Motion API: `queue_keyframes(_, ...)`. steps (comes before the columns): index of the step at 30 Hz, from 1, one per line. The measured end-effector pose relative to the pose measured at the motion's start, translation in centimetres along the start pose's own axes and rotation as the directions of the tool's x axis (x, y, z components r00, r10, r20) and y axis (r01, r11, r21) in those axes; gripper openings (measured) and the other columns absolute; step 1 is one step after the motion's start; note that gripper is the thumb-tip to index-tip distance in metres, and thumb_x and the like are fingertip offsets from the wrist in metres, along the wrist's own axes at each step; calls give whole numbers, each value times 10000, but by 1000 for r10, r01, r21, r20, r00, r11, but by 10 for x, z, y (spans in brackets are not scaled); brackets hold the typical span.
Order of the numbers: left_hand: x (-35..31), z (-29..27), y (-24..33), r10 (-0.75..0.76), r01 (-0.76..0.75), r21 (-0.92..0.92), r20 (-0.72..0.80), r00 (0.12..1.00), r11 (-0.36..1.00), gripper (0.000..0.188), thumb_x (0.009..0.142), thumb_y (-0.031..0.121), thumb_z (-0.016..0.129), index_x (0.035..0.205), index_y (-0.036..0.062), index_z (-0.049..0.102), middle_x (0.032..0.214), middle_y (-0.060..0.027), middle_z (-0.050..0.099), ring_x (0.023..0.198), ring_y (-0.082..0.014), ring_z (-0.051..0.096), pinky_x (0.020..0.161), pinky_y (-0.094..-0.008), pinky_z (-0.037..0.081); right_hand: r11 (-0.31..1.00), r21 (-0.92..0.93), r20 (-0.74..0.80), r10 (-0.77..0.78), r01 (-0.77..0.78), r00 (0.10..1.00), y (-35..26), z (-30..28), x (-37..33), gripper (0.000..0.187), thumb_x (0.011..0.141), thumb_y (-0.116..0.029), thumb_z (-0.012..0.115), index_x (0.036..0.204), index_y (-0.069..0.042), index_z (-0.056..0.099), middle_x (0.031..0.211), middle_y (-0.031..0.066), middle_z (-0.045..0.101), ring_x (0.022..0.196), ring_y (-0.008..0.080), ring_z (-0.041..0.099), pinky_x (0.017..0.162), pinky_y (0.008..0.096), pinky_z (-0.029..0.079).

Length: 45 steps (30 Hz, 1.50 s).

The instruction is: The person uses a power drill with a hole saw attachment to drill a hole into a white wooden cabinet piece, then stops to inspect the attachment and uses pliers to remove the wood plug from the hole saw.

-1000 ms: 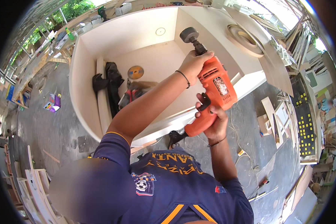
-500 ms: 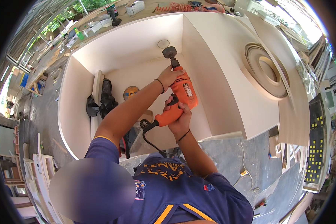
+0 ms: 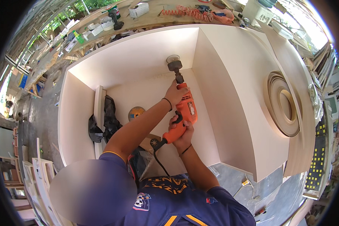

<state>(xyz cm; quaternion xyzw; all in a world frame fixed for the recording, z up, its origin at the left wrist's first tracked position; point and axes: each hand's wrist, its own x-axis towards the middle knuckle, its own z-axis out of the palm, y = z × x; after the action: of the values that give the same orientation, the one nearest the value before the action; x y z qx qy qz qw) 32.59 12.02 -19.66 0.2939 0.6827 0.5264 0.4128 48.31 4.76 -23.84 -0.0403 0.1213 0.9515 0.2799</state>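
Observation:
My two hands grip an orange corded drill [image 3: 187, 108]. My left hand [image 3: 174, 92] is wrapped round its front end, just behind the chuck. Lower down, my right hand [image 3: 184, 136] closes round the handle by the black trigger. A dark hole saw [image 3: 174, 66] is fitted in the chuck, pointing away from me. It overlaps the near edge of a pale round cut or mark [image 3: 173, 58] in the far wall of a white box-shaped cabinet [image 3: 135, 49]; whether it touches cannot be made out. The black cord [image 3: 156, 160] hangs from the handle toward me.
Inside the cabinet lie a yellow-and-blue disc [image 3: 136, 112], black plastic [image 3: 111, 116] and a white strip [image 3: 99, 101]. Coiled edging [image 3: 288, 109] rests against the right side. Beyond stands a workbench with a red coiled hose [image 3: 188, 13] and a dark cordless drill [image 3: 116, 20].
The hole saw has come nearer the round cut or mark and now overlaps its edge. The drill points straighter ahead. Cabinet and bench sit lower in view; both hands keep their hold.

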Motion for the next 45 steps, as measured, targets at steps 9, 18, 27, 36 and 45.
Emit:
queue_keyframes(9, 13, -8, -1, 13, -12, -3, 81, 997, 1000, 535, 901, 255, 695, 1327, 34, 457, 1121, -115, 628, 993, -193, 629, 870, -330, 524, 989, -131, -52, -78, 70, 996, 4, 5, 9, 421, 819, -144, 600, 1219, -48, 508, 1046, 61, 589, 989, 204, 587, 781, 325, 525)
queue_keyframes(18, 9, -30, 32, -38, 118, -314, 250, 968, 942, 344, 920, 287, 653, 1165, 68, 547, 1016, -77, 650, 887, -170, 661, 778, -335, 553, 930, -326, -111, -215, 169, 970, 31, 51, 15, 400, 840, -92, 595, 1224, -55, 488, 1062, 61, 586, 1037, 218, 576, 830, 399, 516)
queue_keyframes(27, -14, -42, 66, -169, 89, 415, 161, 972, 905, 694, 752, 495, 782, 1194, 14, 549, 1068, -103, 663, 868, -173, 682, 693, -359, 580, 921, -274, -63, -305, 277, 950, 77, 41, 40, 394, 837, -86, 583, 1221, -69, 494, 1073, 69, 617, 1009, 224, 588, 813, 399, 509)
queue_keyframes(36, 1, -25, 51, -160, 128, 219, 138, 977, 967, 552, 732, 423, 804, 1068, 22, 627, 924, -83, 692, 781, -159, 685, 697, -301, 557, 909, -312, -59, -310, 278, 949, 57, 38, 35, 469, 844, -46, 585, 1295, -53, 454, 1087, 91, 616, 984, 212, 601, 744, 397, 520)
queue_keyframes(45, 20, -32, 42, -256, 228, 134, 261, 931, 965, 409, 797, 363, 772, 1008, 36, 648, 911, -75, 706, 757, -147, 693, 687, -289, 562, 901, -324, -59, -324, 289, 944, 56, 27, 37, 418, 818, -31, 574, 1225, -44, 480, 982, 68, 580, 905, 199, 591, 724, 400, 524)
